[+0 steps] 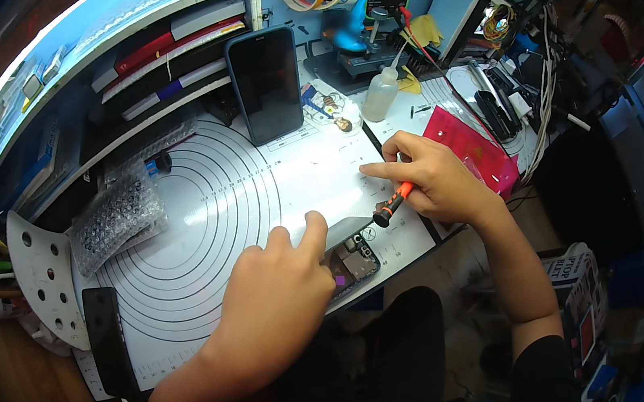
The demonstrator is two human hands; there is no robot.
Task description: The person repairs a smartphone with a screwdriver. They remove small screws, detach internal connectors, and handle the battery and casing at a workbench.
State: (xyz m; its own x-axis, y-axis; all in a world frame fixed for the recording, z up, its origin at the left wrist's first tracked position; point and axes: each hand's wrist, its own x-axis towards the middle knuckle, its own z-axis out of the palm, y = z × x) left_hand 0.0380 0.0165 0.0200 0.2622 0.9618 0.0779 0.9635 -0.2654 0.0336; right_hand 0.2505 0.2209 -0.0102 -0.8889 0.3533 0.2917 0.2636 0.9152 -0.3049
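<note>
My left hand (pixel 280 284) is curled over the near side of an opened phone (pixel 361 259), whose inner boards and a small purple patch show. Part of that phone is hidden under my fingers. A thin grey panel (pixel 349 231) stands tilted along its far side. My right hand (pixel 437 178) grips an orange and black screwdriver (pixel 394 202), its index finger pointing left. The screwdriver's dark end is by the panel's right end, and I cannot tell if they touch.
A dark phone (pixel 266 86) leans upright at the back. Bubble wrap (pixel 117 220) lies left, above another dark phone (pixel 109 343) with a white cable. A squeeze bottle (pixel 381 95) and a pink pouch (pixel 457 146) are at the right. Shelves (pixel 164 116) line the back left.
</note>
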